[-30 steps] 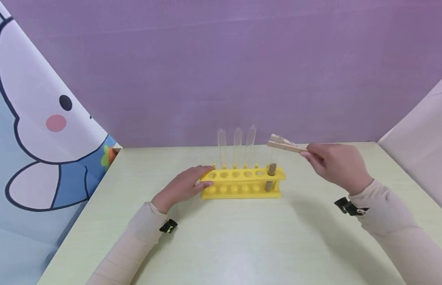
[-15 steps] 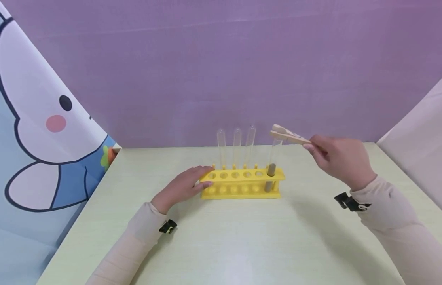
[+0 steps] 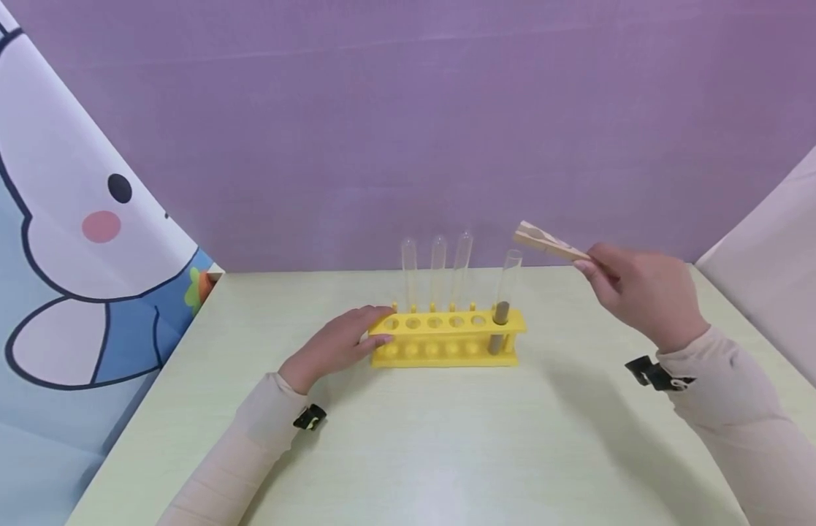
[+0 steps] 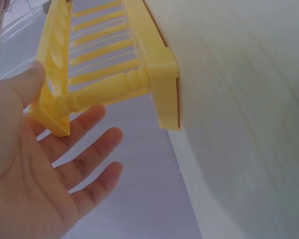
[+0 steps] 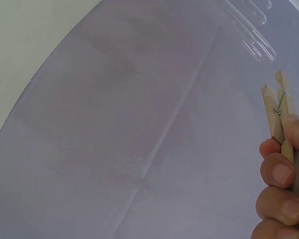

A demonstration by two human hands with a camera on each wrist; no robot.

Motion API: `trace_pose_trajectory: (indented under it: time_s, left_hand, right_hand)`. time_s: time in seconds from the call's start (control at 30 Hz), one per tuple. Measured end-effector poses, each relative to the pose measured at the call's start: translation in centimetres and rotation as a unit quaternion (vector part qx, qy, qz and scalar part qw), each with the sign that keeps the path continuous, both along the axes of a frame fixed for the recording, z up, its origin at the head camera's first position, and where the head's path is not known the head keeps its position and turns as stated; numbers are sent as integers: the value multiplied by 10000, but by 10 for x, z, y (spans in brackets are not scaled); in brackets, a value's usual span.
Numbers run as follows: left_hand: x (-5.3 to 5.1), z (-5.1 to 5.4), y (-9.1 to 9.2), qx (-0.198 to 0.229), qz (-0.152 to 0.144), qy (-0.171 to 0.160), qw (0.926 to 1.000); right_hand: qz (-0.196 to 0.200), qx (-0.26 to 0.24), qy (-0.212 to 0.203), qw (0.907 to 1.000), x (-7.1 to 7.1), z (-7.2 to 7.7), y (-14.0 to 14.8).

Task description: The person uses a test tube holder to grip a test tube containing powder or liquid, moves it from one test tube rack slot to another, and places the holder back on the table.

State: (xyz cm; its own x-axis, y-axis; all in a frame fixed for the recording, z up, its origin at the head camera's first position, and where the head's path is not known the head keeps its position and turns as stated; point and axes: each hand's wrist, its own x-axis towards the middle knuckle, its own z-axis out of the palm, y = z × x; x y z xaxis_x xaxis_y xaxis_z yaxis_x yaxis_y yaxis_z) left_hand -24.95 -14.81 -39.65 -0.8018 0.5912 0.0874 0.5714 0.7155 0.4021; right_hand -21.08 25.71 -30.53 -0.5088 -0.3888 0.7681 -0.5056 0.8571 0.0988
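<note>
My left hand (image 3: 338,343) pinches the left end of a yellow test tube rack (image 3: 443,361) between thumb and index finger; its other fingers (image 4: 107,142) extend past the end post, off the rack. In the rack's rightmost hole stands a clear test tube (image 3: 511,272) with grey contents in its lower part. Up and to the right of that tube, my right hand (image 3: 647,296) grips a wooden test tube clamp (image 3: 546,241) by its handles. Between the clamp's tips (image 5: 280,75) nothing is held; they are apart from the tube.
Several clear test tubes, such as this middle one (image 3: 437,256), stand upside down on the rack's rear pegs. The pale table (image 3: 434,446) ends at a purple backdrop (image 3: 381,146). A cartoon-printed cloth (image 3: 72,219) hangs at the left.
The clamp has come off the upper part of the grey-filled tube and moved up and right with my right hand. The tube stays in the rack. My left hand has hardly moved.
</note>
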Motion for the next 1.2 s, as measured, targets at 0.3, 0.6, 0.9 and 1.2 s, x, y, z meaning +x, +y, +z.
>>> trace_pose_trajectory:
  time_s: [0.3, 0.6, 0.9, 1.2]
  left_hand:
    - [-1, -1, -2, 38, -1, -21, 10000]
    - [-2, -1, -5, 75, -60, -2, 10000]
    - [-2, -3, -6, 80, -7, -33, 10000]
    - [-1, -1, -7, 92, -24, -17, 10000]
  right_hand:
    - [-187, -116, -78, 9997, 1, -4, 6]
    - [-255, -115, -378, 9989, 2, -13, 11]
    - [-530, -306, -790, 9950, 2, -30, 17]
    - [-637, -327, -1410, 9874, 5, -52, 13]
